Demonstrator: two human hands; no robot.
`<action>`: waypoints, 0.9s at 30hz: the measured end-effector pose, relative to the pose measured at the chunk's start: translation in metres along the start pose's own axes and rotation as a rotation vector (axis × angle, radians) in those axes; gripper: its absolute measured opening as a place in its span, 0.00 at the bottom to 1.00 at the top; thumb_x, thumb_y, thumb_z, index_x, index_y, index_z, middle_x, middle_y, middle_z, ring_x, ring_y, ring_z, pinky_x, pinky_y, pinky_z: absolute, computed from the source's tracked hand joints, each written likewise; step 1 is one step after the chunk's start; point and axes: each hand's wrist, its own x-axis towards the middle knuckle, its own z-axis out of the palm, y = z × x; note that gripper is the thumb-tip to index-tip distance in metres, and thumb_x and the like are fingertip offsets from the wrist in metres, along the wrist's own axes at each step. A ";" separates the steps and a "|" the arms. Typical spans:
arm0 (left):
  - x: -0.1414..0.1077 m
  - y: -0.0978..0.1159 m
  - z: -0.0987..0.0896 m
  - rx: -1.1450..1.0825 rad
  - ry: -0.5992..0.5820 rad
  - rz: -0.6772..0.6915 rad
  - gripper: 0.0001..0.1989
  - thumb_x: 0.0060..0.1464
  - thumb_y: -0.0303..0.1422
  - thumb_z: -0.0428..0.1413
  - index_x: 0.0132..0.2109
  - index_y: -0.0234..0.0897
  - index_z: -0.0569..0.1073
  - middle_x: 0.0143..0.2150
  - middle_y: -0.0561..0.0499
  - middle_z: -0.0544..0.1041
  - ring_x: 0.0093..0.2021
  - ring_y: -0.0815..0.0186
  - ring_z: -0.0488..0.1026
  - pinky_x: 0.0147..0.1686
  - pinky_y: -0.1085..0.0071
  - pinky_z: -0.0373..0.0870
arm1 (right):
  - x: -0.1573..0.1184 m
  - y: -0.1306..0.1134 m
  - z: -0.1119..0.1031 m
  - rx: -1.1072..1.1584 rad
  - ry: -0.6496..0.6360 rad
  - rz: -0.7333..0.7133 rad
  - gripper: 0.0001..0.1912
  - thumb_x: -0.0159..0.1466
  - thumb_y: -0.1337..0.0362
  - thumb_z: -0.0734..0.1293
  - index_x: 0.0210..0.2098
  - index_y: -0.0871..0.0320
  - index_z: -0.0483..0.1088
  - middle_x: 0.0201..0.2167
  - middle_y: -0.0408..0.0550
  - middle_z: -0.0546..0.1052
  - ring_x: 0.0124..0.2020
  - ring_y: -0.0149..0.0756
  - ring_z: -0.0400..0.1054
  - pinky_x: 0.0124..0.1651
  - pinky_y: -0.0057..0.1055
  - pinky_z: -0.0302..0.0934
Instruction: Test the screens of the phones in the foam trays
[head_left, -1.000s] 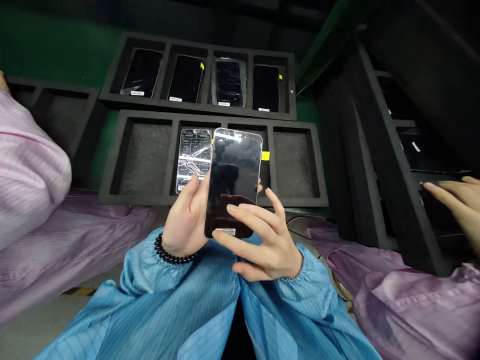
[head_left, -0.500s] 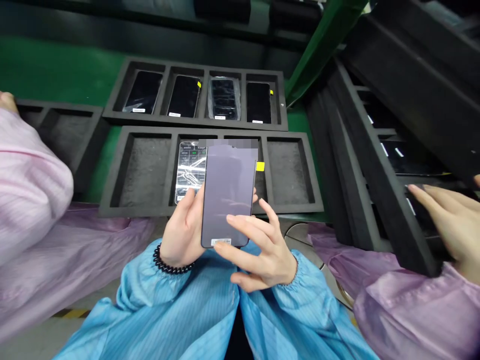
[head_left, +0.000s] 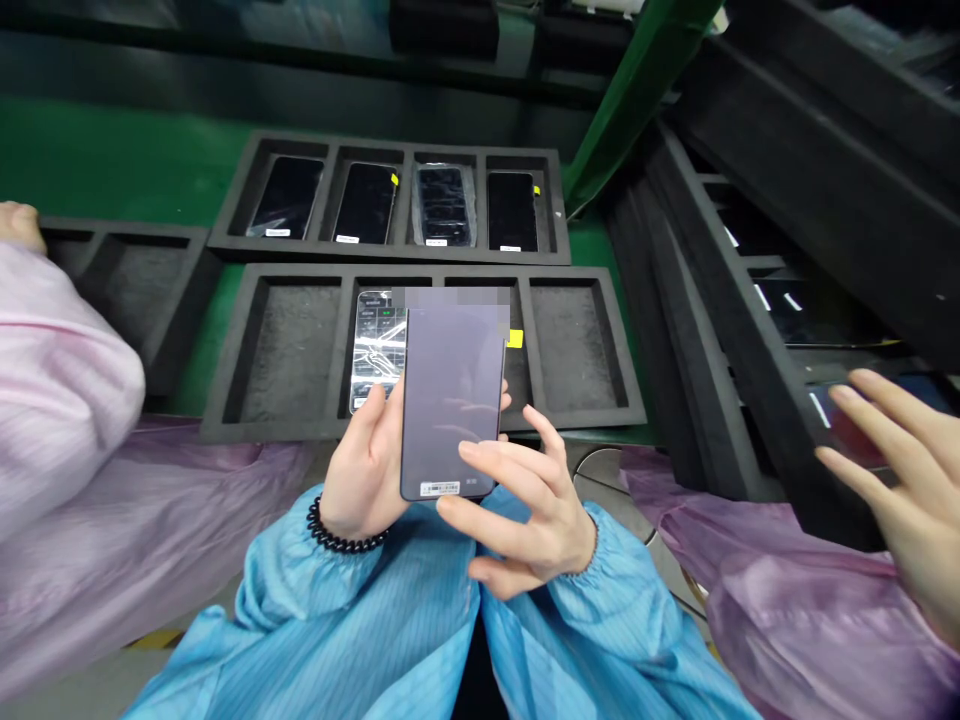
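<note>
A dark phone (head_left: 452, 400) with a white label at its bottom edge and a yellow tab (head_left: 514, 339) at its right is held upright in my left hand (head_left: 365, 465), whose fingertips show past the phone's right side. My right hand (head_left: 536, 510) has its fingers spread over the lower right of the screen, a fingertip at or just above the glass. Behind the phone lies the near black foam tray (head_left: 345, 350). Another phone (head_left: 377, 355), with a lit grid on its screen, rests in that tray's second compartment, partly covered by the held phone.
A far foam tray (head_left: 390, 254) holds several phones. Another tray (head_left: 196, 270) stands at the left beside a person's pink sleeve (head_left: 67, 350). At the right, another person's hand (head_left: 907, 470) is over stacked trays (head_left: 750, 330) with phones. A green post (head_left: 637, 110) rises behind.
The held phone sits slightly lower and to the left in view. My right fingertips have shifted slightly on or over its screen. The other person's hand at the right has spread its fingers.
</note>
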 end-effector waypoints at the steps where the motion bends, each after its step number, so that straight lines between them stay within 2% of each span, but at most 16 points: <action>1: 0.000 0.000 0.000 0.004 0.003 0.000 0.36 0.64 0.56 0.45 0.70 0.40 0.58 0.64 0.36 0.72 0.69 0.39 0.62 0.68 0.35 0.50 | 0.000 0.000 0.000 -0.003 -0.002 0.002 0.23 0.74 0.54 0.50 0.53 0.50 0.74 0.58 0.49 0.74 0.58 0.35 0.67 0.73 0.51 0.49; 9: 0.001 0.000 0.000 0.026 0.024 0.009 0.35 0.65 0.56 0.42 0.70 0.41 0.58 0.65 0.37 0.71 0.69 0.41 0.61 0.68 0.36 0.51 | 0.000 -0.001 0.006 -0.024 -0.084 -0.037 0.26 0.75 0.55 0.50 0.50 0.52 0.77 0.57 0.50 0.76 0.57 0.36 0.66 0.74 0.52 0.45; 13: 0.000 0.002 0.001 0.048 0.021 0.006 0.36 0.65 0.56 0.42 0.71 0.39 0.57 0.65 0.36 0.71 0.69 0.39 0.61 0.68 0.35 0.52 | -0.002 -0.001 0.004 0.009 0.000 -0.006 0.24 0.74 0.55 0.51 0.52 0.52 0.75 0.58 0.50 0.74 0.57 0.36 0.66 0.73 0.52 0.47; 17: -0.001 0.002 0.002 0.064 0.015 0.007 0.36 0.65 0.56 0.42 0.70 0.39 0.58 0.64 0.37 0.71 0.69 0.41 0.62 0.69 0.37 0.50 | -0.002 0.000 0.001 0.002 -0.001 0.015 0.24 0.74 0.54 0.51 0.52 0.53 0.75 0.58 0.50 0.74 0.58 0.37 0.66 0.73 0.52 0.48; 21: -0.001 0.002 0.002 0.040 0.041 0.010 0.36 0.65 0.55 0.42 0.71 0.39 0.58 0.64 0.37 0.71 0.68 0.40 0.63 0.68 0.37 0.52 | 0.001 0.002 0.001 -0.020 -0.061 -0.031 0.25 0.74 0.54 0.50 0.49 0.49 0.77 0.57 0.47 0.76 0.58 0.35 0.66 0.74 0.52 0.45; 24: -0.001 0.001 0.001 0.005 0.043 0.000 0.36 0.66 0.55 0.41 0.72 0.40 0.56 0.65 0.37 0.70 0.68 0.40 0.63 0.68 0.36 0.51 | 0.002 0.003 0.002 -0.025 -0.111 -0.069 0.25 0.74 0.53 0.51 0.48 0.51 0.78 0.57 0.47 0.77 0.58 0.37 0.66 0.75 0.53 0.44; 27: -0.002 0.001 0.000 0.000 0.031 0.007 0.36 0.65 0.56 0.41 0.71 0.39 0.58 0.65 0.37 0.70 0.68 0.40 0.63 0.69 0.38 0.51 | 0.001 0.003 0.001 0.010 -0.027 -0.026 0.23 0.73 0.54 0.53 0.52 0.51 0.76 0.58 0.49 0.75 0.57 0.39 0.68 0.73 0.53 0.48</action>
